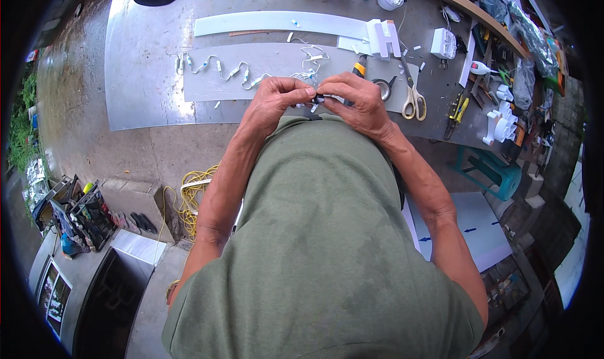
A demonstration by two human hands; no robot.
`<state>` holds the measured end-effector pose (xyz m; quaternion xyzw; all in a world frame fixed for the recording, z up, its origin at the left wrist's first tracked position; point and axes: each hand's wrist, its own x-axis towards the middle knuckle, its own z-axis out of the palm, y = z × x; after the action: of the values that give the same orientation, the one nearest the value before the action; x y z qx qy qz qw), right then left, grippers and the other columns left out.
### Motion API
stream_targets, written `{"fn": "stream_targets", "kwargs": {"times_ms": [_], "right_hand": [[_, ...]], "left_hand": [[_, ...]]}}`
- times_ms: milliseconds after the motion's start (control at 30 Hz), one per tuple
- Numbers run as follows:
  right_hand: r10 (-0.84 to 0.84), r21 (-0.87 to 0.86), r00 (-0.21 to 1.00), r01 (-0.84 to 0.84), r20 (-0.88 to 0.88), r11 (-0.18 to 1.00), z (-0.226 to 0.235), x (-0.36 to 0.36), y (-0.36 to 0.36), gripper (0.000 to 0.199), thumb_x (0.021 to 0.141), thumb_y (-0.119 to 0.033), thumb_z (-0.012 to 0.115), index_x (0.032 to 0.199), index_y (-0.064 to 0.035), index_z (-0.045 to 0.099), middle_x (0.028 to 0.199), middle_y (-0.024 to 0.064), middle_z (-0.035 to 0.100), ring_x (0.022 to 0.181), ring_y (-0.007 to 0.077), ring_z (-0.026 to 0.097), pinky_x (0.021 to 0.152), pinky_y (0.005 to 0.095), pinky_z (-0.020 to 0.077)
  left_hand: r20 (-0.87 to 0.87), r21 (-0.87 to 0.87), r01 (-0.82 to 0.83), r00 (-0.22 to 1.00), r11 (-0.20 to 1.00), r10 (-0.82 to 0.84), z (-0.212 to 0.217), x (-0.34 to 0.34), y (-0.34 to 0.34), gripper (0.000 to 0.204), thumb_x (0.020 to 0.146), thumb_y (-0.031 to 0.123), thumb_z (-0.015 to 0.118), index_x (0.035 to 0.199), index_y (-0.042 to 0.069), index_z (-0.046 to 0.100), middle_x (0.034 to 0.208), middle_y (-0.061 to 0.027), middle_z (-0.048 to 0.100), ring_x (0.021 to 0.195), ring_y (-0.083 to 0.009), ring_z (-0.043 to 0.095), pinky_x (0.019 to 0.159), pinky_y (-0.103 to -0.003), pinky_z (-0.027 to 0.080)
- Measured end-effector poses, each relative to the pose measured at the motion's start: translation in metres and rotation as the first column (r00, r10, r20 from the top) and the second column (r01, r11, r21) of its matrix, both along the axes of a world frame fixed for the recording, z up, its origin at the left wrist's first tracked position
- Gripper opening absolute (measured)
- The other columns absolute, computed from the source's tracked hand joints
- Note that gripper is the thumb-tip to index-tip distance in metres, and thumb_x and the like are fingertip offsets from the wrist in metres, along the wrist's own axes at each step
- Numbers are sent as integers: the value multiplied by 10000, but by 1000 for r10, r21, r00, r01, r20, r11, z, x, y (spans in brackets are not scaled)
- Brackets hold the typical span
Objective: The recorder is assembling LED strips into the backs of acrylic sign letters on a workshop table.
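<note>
Close to my body, at the table's near edge, both hands meet with the fingertips pinched together. My left hand [280, 99] and my right hand [357, 101] are closed on a small black piece [319, 99], mostly hidden by the fingers; its kind is not clear. Little white bits hang just below it. From the hands a string of LED modules [219, 66] zigzags leftward over a grey sheet [251, 54]. Right beside my right hand lie a roll of black tape [382, 87], a yellow-and-black cutter knife [360, 67] and scissors [413, 102].
Behind the string lies a long white strip [277, 23], with a white block letter [383, 38] at its right end. Pliers or similar yellow-handled tools [462, 109] and white plastic pieces [501, 124] crowd the right side. A green stool [497, 175] and a coiled yellow cord [189, 198] sit below.
</note>
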<state>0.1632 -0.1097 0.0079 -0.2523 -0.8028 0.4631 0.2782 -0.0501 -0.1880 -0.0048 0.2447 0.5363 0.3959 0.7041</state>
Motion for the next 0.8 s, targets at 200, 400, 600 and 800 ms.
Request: {"fn": "stream_targets", "kwargs": {"times_ms": [200,400,600,800], "right_hand": [[-115,-101,993,111,-37,989,2,-1,-9,170,806,-35,804,971,-40,761,907,80,736,830,194,709,739,320,570],[-110,-366,992,125,61,922,7,3,-9,114,872,-91,778,946,-8,751,885,68,741,809,126,677,747,282,536],[-105,-630,983,177,150,756,10,0,-11,218,902,-177,779,1015,0,724,900,35,724,819,99,653,760,264,527],[-137,-763,979,201,148,614,8,-2,-10,260,922,-194,763,1071,11,704,920,25,706,840,95,649,774,250,526]], "left_hand": [[-7,84,-35,999,996,35,10,5,-3,167,897,147,767,981,2,769,868,-62,735,821,-111,634,807,-274,499],[-250,278,102,968,955,-30,11,4,-4,181,885,155,779,993,10,782,838,-39,721,796,-116,625,748,-290,498],[-452,425,187,892,886,28,12,4,-3,147,843,131,804,959,43,787,799,-42,692,756,-130,599,709,-310,481],[-430,384,163,903,909,19,19,9,-2,152,848,146,810,955,40,786,808,-45,698,759,-125,595,718,-303,490]]}}
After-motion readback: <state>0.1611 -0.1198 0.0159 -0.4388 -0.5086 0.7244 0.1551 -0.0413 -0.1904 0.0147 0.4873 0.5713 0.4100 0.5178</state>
